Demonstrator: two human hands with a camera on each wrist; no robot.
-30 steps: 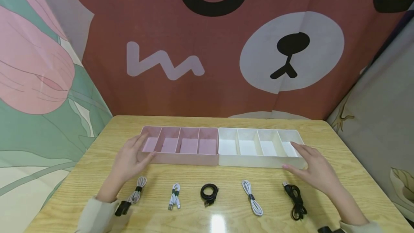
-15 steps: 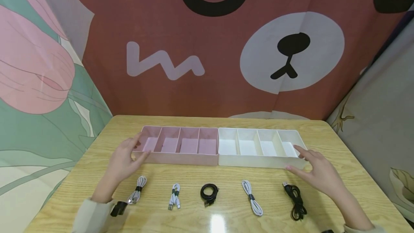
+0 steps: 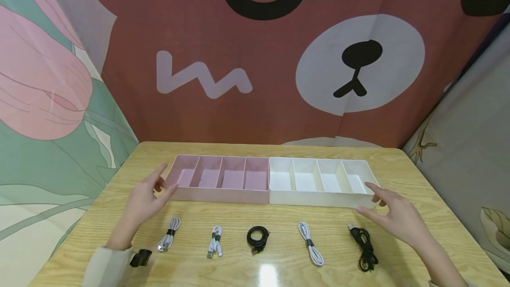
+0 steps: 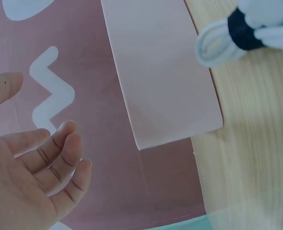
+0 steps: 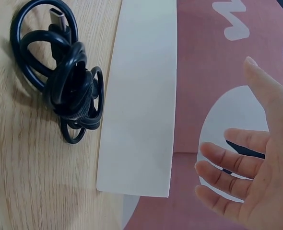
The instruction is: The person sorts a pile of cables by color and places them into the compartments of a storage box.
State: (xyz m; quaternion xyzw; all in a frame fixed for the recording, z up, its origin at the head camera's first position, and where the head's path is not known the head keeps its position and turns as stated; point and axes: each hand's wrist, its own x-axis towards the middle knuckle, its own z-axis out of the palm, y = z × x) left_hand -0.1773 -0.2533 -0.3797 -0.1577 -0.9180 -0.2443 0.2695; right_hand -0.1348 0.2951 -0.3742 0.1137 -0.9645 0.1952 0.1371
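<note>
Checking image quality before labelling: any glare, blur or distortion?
Head view: a lamp glare spot on the table near its front edge, otherwise sharp. Left wrist view: the white cable is close and soft. Right wrist view: the black cable is sharp.

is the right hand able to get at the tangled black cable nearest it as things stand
Probably yes. The right hand hovers open beside the white tray, and the tangled black cable lies loose on the table just beside the wrist, with nothing lying between them or on top of it.
</note>
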